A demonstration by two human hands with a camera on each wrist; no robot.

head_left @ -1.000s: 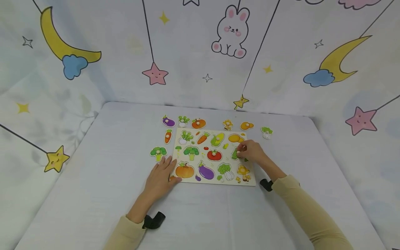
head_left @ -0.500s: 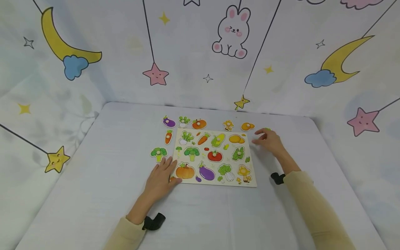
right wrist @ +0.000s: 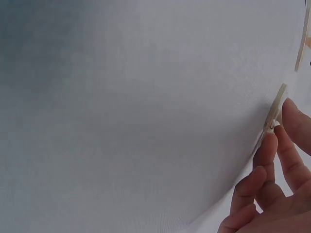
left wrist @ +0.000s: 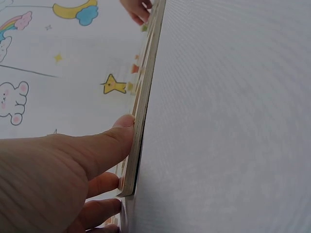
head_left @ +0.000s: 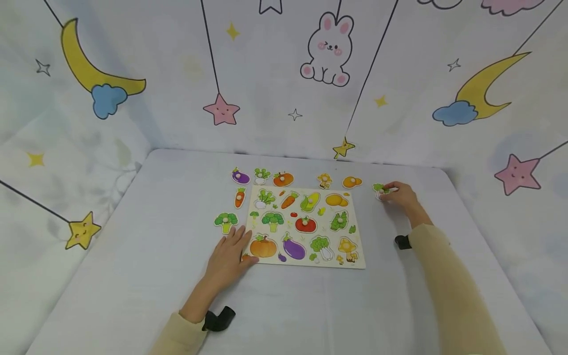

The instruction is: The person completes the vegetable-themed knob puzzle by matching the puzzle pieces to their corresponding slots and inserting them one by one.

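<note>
My right hand (head_left: 401, 195) pinches the knob of a bok choy puzzle piece (head_left: 378, 189) lying right of the board. In the right wrist view, thumb and fingertips meet at the thin piece (right wrist: 276, 104). A wooden vegetable puzzle board (head_left: 330, 263) lies mid-table. My left hand (head_left: 228, 256) rests flat on its near left corner, thumb along the front edge, as the left wrist view also shows. Knobbed corn (head_left: 309, 201), tomato (head_left: 305, 225) and green pepper-like (head_left: 339, 221) pieces sit in the board. Its printed bok choy spot (head_left: 321, 247) shows no knob.
Loose pieces lie round the board: eggplant (head_left: 240, 176), radish (head_left: 262, 176), pumpkin (head_left: 283, 179), mushroom (head_left: 324, 180) and potato (head_left: 352, 182) behind; carrot (head_left: 239, 197) and broccoli (head_left: 226, 222) at the left. A patterned cloth wall (head_left: 266, 138) rises behind the white table (head_left: 133, 276).
My right hand has left the green piece, now seated in the board, and moved right and away from me to the bok choy piece. My left hand stays on the board.
</note>
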